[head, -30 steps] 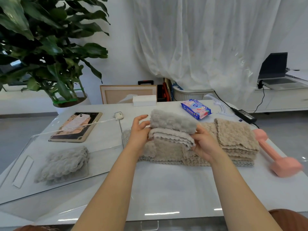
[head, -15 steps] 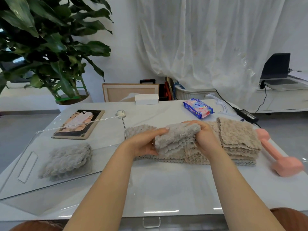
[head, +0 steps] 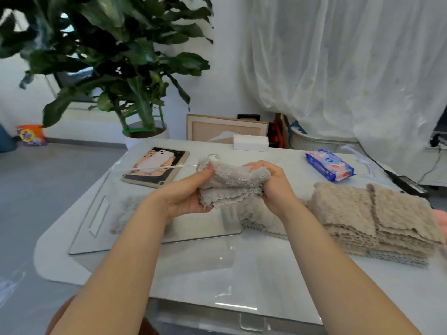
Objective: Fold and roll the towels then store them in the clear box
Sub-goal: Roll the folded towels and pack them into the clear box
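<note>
Clasping a grey towel [head: 232, 182] between them, both grips are closed on it, lifted above the counter [head: 266, 274]. The left grip [head: 186, 197] holds its left end, thumb on top and fingers curled beneath. The right grip [head: 273, 187] bunches its right end. The towel is folded in layers, with scalloped edges showing below. Under the left forearm sits the clear box [head: 96, 213], and another grey towel [head: 123, 213] shows through its wall, partly hidden by the arm. To the right, a stack of beige towels [head: 362, 213] lies on the counter. Farther back lie a tablet [head: 157, 165], a white block [head: 250, 142] and a pack of wipes [head: 330, 165].
</note>
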Available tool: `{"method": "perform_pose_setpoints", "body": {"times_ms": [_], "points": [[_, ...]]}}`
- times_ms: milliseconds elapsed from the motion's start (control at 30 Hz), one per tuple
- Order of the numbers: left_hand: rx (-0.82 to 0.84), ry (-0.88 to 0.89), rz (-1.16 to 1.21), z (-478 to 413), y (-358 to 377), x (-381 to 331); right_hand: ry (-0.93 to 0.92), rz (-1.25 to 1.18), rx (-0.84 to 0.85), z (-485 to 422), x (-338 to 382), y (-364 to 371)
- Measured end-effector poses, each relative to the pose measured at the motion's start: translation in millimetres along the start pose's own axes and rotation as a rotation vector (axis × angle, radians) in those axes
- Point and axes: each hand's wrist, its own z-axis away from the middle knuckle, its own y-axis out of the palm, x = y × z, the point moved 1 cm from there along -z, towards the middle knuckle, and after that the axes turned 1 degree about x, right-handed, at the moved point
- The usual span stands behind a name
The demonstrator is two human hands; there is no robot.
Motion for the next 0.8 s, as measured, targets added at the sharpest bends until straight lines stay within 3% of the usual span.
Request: {"method": "perform_pose_setpoints", "body": {"times_ms": [200, 300, 367, 567, 800], "points": [[-0.184, -0.065, 0.148, 43, -87, -1, -0.075, 0.321, 0.127, -18, -40, 90], [-0.284, -0.127, 0.093, 59, -121, 1, -0.071, 0.451, 0.232, -17, -62, 118], [-0.32, -0.171, -0.107, 67, -137, 4, 0.011, 0.485, 0.277, -16, -73, 126], [-0.267, -0.294, -0.854, 63, -156, 9, 0.509, 0.496, 0.496, -15, -81, 133], [-0.228, -0.604, -1.729, 31, -160, 32, 0.574, 1.113, 0.824, -18, -113, 177]]}}
